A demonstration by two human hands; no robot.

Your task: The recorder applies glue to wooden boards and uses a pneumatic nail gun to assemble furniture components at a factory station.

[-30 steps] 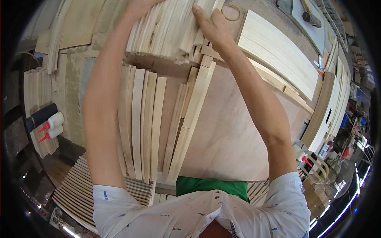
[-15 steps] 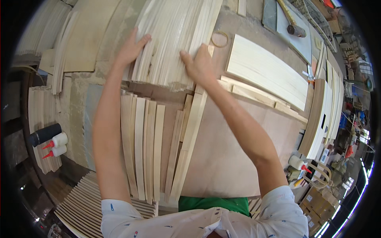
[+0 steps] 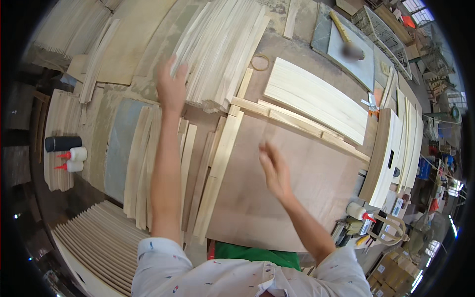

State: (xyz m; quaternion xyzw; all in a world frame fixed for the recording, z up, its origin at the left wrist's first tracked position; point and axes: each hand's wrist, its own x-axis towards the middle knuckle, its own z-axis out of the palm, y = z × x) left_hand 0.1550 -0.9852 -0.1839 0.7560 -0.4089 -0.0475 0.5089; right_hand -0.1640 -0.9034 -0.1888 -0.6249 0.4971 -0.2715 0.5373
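My left hand point(image 3: 171, 86) is open, its fingers apart, by the left side of a big stack of thin pale wood boards point(image 3: 222, 54). Whether it touches the stack I cannot tell. My right hand point(image 3: 275, 171) hovers over a flat brown board point(image 3: 282, 213), fingers loosely stretched and slightly blurred, with nothing visible in it. Pale wood strips point(image 3: 222, 163) line the brown board's left side, and another strip point(image 3: 292, 121) runs along its far edge. Loose wood strips point(image 3: 141, 168) lie on the left, partly hidden by my left forearm.
Beyond the far strip lie a pale flat panel point(image 3: 319, 99) and a tan ring point(image 3: 260, 62). A mallet point(image 3: 341, 29) rests on a grey plate at the far right. Glue bottles point(image 3: 76, 154) stand left, another bottle point(image 3: 357, 211) right. Slatted wood point(image 3: 99, 247) sits at lower left.
My right hand has left the stack's right side and come back toward me over the brown board. My left hand stays near the stack's left side. The view has shifted slightly.
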